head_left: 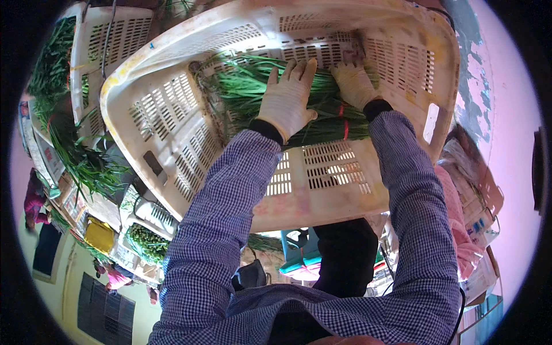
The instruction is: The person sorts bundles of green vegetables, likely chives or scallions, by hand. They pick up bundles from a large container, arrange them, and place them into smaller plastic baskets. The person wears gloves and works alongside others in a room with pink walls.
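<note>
A large off-white slatted plastic crate [276,215] stands in front of me. On its bottom lie bundles of long, thin green leaves, which look like chives [241,86]. A red band [345,127] ties the bundle on the right. My left hand [287,100], in a pale glove, rests flat on the leaves with its fingers spread. Farther right, my right hand [355,85], also gloved, lies on the leaves close to the crate's far wall. Its fingers reach forward, and their tips are hard to make out. Neither hand visibly grips a bundle.
At the left, another white crate [118,37] stands beside heaps of leafy greens [83,155]. A basket of small green produce [146,241] and a yellow item [99,234] are lower left. A wall with peeling paint [477,86] rises at the right, and other people appear far left.
</note>
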A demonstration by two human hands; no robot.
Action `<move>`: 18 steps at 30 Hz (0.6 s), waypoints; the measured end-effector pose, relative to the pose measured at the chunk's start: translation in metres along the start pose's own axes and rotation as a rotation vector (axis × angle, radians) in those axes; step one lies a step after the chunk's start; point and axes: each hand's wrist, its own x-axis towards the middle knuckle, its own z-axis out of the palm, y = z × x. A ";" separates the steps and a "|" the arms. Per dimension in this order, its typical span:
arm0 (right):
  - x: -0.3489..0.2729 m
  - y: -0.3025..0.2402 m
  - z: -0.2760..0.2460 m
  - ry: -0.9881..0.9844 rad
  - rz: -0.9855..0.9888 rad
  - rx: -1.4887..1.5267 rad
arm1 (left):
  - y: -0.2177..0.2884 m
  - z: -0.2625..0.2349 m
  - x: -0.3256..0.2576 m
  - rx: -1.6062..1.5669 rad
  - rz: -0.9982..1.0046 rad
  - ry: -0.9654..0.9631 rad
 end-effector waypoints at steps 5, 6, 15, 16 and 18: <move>-0.012 -0.029 -0.073 0.215 -0.169 -0.305 | 0.007 -0.001 0.027 0.051 -0.063 -0.054; -0.011 -0.034 -0.085 0.178 -0.187 -0.313 | 0.009 -0.010 0.034 0.025 -0.133 -0.139; -0.045 -0.031 -0.111 0.447 -0.024 0.172 | -0.046 0.023 0.013 -0.253 -0.342 0.015; -0.057 -0.017 -0.097 0.374 0.146 0.360 | -0.053 0.023 0.006 -0.261 -0.373 -0.020; -0.069 0.014 -0.025 0.111 0.298 0.169 | -0.055 0.017 -0.010 -0.349 -0.361 0.054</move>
